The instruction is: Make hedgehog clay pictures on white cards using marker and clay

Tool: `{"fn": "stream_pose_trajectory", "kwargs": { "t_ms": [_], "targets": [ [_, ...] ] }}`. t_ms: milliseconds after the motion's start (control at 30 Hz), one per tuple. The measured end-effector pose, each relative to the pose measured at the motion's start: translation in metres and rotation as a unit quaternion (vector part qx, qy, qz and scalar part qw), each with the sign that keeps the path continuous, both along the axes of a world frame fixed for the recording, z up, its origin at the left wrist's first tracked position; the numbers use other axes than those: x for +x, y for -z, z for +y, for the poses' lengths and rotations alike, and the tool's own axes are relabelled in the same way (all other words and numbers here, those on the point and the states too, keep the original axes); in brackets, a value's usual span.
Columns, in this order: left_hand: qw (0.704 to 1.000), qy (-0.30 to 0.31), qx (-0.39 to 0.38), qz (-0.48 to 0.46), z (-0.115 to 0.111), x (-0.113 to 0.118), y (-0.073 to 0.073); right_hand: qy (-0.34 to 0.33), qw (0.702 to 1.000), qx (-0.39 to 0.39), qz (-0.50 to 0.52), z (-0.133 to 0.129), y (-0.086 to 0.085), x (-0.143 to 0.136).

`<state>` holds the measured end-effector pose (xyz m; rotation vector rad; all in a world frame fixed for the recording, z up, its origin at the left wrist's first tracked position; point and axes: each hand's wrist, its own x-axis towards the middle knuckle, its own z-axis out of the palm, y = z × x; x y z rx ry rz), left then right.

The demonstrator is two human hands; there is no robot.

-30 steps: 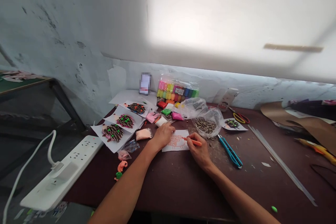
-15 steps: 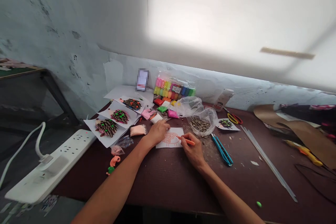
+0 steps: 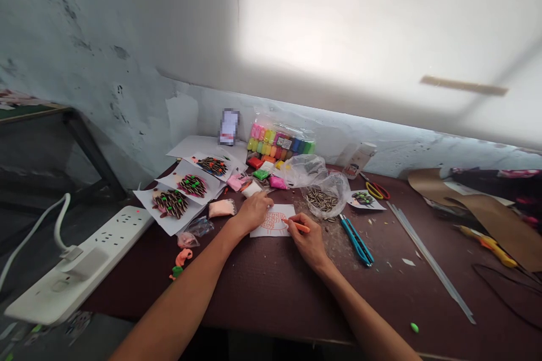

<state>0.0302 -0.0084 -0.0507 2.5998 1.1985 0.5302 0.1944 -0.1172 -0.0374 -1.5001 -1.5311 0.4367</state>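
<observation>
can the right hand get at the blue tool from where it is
Probably yes: the blue tool lies just right of the right hand, with only littered table between. The hand is holding an orange pen, though, which may hinder grasping.

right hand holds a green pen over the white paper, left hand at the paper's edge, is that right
The pen is orange, not green, as the head view shows. The right hand holds it over the white paper, with the left hand at the paper's edge.
</observation>
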Motion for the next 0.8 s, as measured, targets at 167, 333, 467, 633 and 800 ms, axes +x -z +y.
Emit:
{"fn": "stream_pose_trajectory", "kwargs": {
  "t_ms": [167, 333, 467, 633, 800],
  "targets": [
    [1.0, 0.003, -0.007, -0.003, -0.0008, -0.0003, -0.001, 0.007, 1.0, -0.006, -0.005, -0.001, -0.0002, -0.0006],
    [1.0, 0.002, -0.013, -0.007, -0.0004, -0.0001, -0.0012, 0.009, 1.0, -0.003, -0.006, -0.0018, -0.0004, -0.0011],
    [1.0, 0.001, -0.009, -0.007, -0.0007, 0.0001, -0.0011, -0.001, 1.0, 0.001, -0.011, -0.0018, 0.0002, -0.001],
    [1.0, -0.003, -0.014, -0.001, -0.0027, 0.0, -0.005, 0.002, 1.0, 0.003, -0.013, -0.0016, 0.0016, -0.0003],
    [1.0, -0.006, -0.015, 0.016, -0.0043, 0.0001, -0.0091, -0.003, 1.0, 0.006, -0.009, -0.0022, 0.0013, -0.0005]
  ]
}}
